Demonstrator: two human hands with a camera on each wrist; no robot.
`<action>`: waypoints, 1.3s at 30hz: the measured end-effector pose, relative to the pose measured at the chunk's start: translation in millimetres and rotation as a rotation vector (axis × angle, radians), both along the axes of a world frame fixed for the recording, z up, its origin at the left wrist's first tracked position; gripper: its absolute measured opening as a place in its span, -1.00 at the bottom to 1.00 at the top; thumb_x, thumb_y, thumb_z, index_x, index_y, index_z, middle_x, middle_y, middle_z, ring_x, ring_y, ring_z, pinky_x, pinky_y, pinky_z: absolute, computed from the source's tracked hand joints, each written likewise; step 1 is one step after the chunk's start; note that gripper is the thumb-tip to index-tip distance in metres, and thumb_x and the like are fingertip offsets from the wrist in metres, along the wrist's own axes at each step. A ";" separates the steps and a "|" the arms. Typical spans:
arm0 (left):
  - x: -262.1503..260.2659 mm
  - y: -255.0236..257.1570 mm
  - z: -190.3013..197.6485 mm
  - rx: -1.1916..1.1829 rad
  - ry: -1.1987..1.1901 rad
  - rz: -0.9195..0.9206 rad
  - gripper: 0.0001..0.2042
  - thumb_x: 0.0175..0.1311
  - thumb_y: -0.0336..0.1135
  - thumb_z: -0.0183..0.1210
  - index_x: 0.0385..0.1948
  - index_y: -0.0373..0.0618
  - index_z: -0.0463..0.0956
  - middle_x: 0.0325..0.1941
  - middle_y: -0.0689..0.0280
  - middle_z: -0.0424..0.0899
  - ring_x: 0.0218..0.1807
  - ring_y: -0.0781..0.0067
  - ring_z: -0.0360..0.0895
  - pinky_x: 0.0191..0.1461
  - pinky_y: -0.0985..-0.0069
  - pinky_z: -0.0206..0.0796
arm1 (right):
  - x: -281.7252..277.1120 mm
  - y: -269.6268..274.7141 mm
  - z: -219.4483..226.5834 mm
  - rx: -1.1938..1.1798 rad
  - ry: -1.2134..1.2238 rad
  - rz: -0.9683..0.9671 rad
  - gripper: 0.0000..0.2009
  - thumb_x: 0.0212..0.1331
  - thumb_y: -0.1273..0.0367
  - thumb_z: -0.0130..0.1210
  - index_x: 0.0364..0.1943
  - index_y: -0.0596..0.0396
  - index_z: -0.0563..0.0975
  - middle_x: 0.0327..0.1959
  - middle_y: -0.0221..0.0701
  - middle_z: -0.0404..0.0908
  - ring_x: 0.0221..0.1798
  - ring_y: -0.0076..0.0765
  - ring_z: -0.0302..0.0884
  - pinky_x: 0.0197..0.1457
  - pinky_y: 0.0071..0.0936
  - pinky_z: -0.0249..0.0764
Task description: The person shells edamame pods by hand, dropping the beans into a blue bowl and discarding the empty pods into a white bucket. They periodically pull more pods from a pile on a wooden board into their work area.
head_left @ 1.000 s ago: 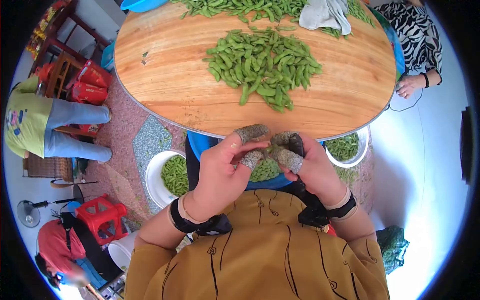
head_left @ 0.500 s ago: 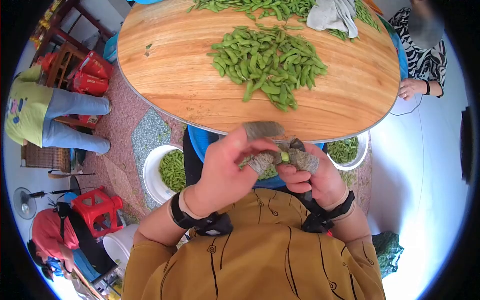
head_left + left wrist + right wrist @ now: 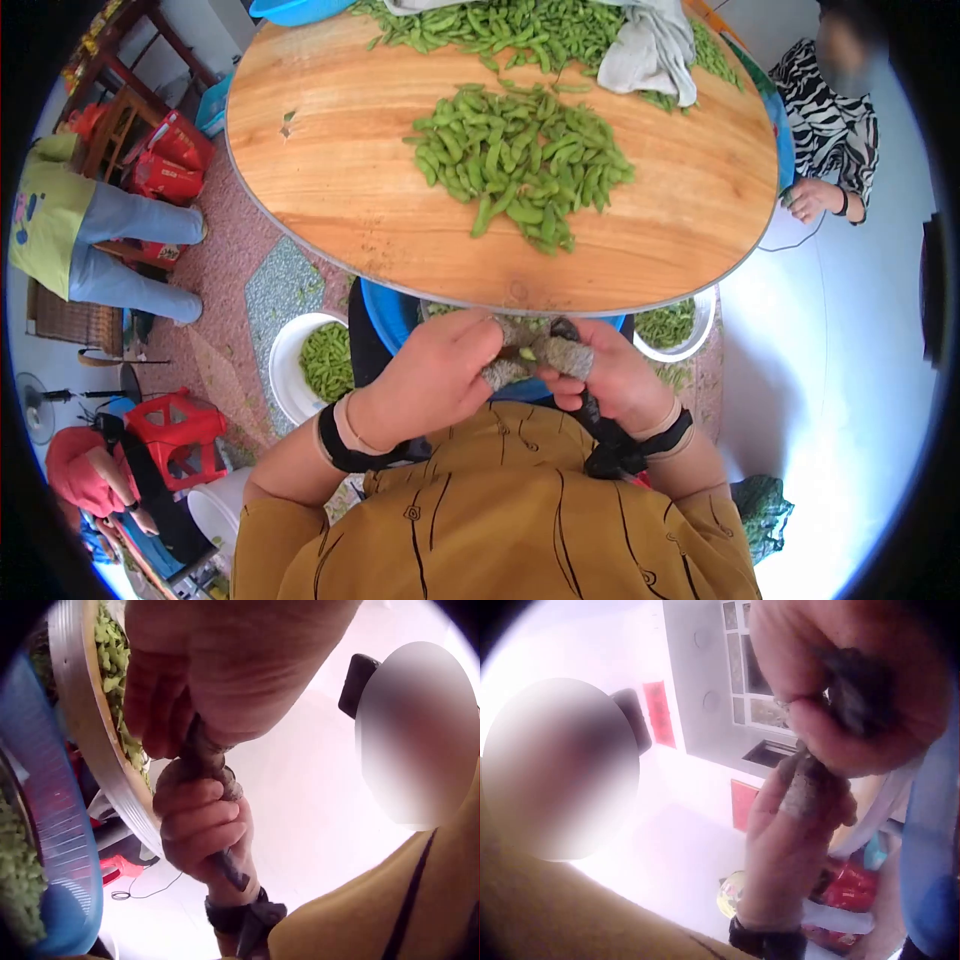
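Over the lap, just below the table edge, my hands meet in the head view. My left hand pinches at a small green edamame pod between wrapped fingertips. My right hand has its fingers curled round a dark, narrow tool, whose end sticks out below the fist in the left wrist view; its working end is hidden. Grey wrapping covers the right thumb, which lies close beside the pod. A loose heap of edamame pods lies on the wooden table.
Beneath my hands is a blue basin with green contents. White buckets of pods stand left and right. More pods and a grey cloth lie at the table's far side. Other people are at left and right; a red stool stands left.
Both hands have shifted slightly down and left in the head view. The left fingers, spread half a second ago, have closed in at the pod beside the right thumb.
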State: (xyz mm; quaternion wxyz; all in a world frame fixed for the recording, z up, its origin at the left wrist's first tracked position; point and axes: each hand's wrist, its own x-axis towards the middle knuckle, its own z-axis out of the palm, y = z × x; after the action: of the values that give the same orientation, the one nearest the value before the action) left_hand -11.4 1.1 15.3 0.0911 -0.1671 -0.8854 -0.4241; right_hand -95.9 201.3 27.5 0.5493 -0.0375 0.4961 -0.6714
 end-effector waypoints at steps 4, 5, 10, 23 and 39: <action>0.8 1.7 -6.6 0.115 -0.049 -0.024 -0.72 0.09 -0.52 0.18 -0.12 -0.21 0.49 -0.26 0.11 0.56 -0.23 0.05 0.54 -0.15 0.34 0.39 | 2.5 -0.6 -5.9 -0.033 0.116 0.046 -0.82 0.31 0.29 0.02 -0.17 0.10 0.46 -0.52 -0.55 0.40 -0.57 -0.65 0.25 -0.52 -0.64 0.28; 1.9 3.4 -6.7 0.114 -0.046 -0.018 -0.72 0.09 -0.52 0.18 -0.12 -0.21 0.49 -0.26 0.11 0.56 -0.23 0.05 0.54 -0.15 0.34 0.39 | 4.4 0.0 -4.6 0.025 0.272 0.067 -0.83 0.31 0.30 0.02 -0.17 0.10 0.47 -0.53 -0.55 0.39 -0.57 -0.65 0.25 -0.52 -0.64 0.27; 3.5 2.4 -10.1 0.254 -0.275 -0.084 -0.73 0.08 -0.56 0.14 -0.12 -0.25 0.46 -0.30 0.09 0.53 -0.23 0.01 0.50 -0.20 0.33 0.37 | 1.7 3.6 -16.4 0.043 0.867 0.108 -0.86 0.31 0.34 -0.01 -0.21 0.11 0.46 -0.54 -0.55 0.37 -0.57 -0.64 0.23 -0.54 -0.65 0.23; 5.0 5.8 -14.2 0.211 -0.194 -0.198 -0.92 0.16 -0.45 0.13 -0.35 -0.14 0.42 -0.48 0.14 0.44 -0.39 0.09 0.48 -0.32 0.31 0.33 | 8.9 13.8 -7.4 0.018 -0.121 0.204 -0.94 0.27 0.44 -0.03 -0.32 0.10 0.44 -0.51 -0.54 0.37 -0.57 -0.66 0.20 -0.55 -0.64 0.17; 14.5 41.0 -15.0 0.461 -0.552 0.218 -0.87 0.37 -0.35 -0.01 -0.36 -0.19 0.41 -0.52 0.37 0.46 -0.52 0.68 0.37 -0.46 0.64 0.22 | 26.8 16.9 -32.3 0.290 1.225 0.055 -0.76 -0.13 0.47 0.13 -0.37 0.26 0.36 -0.47 0.01 0.45 -0.39 0.20 0.43 -0.33 -0.14 0.40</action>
State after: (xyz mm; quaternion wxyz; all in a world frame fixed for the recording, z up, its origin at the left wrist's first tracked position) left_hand 3.0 42.1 0.2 -0.0710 0.0733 -0.7706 -0.6291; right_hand -69.1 218.2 -4.8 0.1818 -0.3532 0.8055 -0.4397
